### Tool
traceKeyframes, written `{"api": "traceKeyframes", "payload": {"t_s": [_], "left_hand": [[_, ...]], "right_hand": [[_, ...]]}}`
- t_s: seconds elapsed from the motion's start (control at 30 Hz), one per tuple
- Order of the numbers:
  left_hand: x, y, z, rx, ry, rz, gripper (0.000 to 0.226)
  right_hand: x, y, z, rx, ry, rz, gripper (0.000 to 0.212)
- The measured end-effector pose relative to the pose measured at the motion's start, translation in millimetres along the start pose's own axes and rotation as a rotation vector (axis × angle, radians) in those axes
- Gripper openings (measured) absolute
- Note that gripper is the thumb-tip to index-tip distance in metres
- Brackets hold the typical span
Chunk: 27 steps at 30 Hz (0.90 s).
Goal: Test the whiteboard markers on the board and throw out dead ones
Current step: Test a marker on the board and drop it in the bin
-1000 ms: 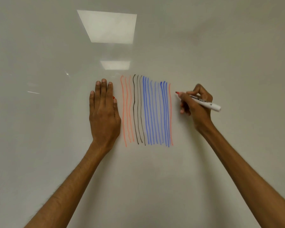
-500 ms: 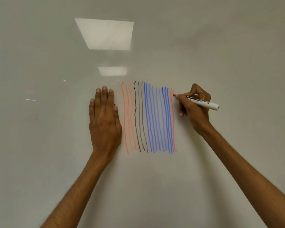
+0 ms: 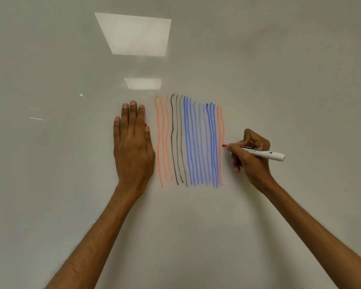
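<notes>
Over on the left of the stripe patch, the left hand (image 3: 133,147) is flat against the whiteboard (image 3: 71,184), fingers straight and together, not wrapped around anything. My guess is it's there to brace the body while the other hand draws. A tiny red bit (image 3: 145,124) peeks out beside the index finger. It could be the marker's cap pinned under the hand, but it's too small to say for sure.

Next come the test stripes, all running top to bottom: three pale orange-red lines (image 3: 163,142), three black lines (image 3: 177,142), then a wide bunch of blue lines (image 3: 198,142). Just past the blue there's a red pair (image 3: 219,132), and the outer one stops halfway down, right at the marker tip.

On the right, the right hand (image 3: 252,157) pinches a white marker (image 3: 263,153) pen-style, with its red tip (image 3: 224,145) touching the board at the end of that half-drawn line. Holding it low near the nib probably helps press evenly. The ink looks faint but readable, so I'd call this one alive-ish. No bin is in view anywhere.
</notes>
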State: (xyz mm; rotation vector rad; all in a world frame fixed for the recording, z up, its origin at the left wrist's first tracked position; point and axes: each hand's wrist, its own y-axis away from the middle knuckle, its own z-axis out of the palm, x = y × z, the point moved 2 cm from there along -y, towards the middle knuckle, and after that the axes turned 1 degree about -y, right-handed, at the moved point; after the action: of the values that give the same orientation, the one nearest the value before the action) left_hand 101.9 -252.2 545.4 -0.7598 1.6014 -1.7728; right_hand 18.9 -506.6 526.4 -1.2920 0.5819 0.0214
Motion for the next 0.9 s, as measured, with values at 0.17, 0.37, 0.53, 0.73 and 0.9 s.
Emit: {"api": "traceKeyframes", "payload": {"t_s": [0.17, 0.37, 0.53, 0.73, 0.9], "left_hand": [[0, 0, 0, 0.007, 0.008, -0.001, 0.047], [1, 1, 0, 0.004, 0.019, -0.007, 0.047], [1, 2, -1, 0.001, 0.018, -0.005, 0.047], [2, 2, -2, -0.004, 0.014, -0.006, 0.047], [1, 2, -1, -0.009, 0.005, -0.012, 0.047]], "right_hand": [[5, 14, -7, -0.065, 0.038, 0.062, 0.043], [12, 32, -14, -0.14, 0.094, 0.139, 0.04], [17, 40, -19, -0.222, 0.157, 0.207, 0.042], [7, 36, -22, -0.211, 0.089, 0.262, 0.039], [-17, -14, -17, 0.029, -0.097, 0.163, 0.041]]}}
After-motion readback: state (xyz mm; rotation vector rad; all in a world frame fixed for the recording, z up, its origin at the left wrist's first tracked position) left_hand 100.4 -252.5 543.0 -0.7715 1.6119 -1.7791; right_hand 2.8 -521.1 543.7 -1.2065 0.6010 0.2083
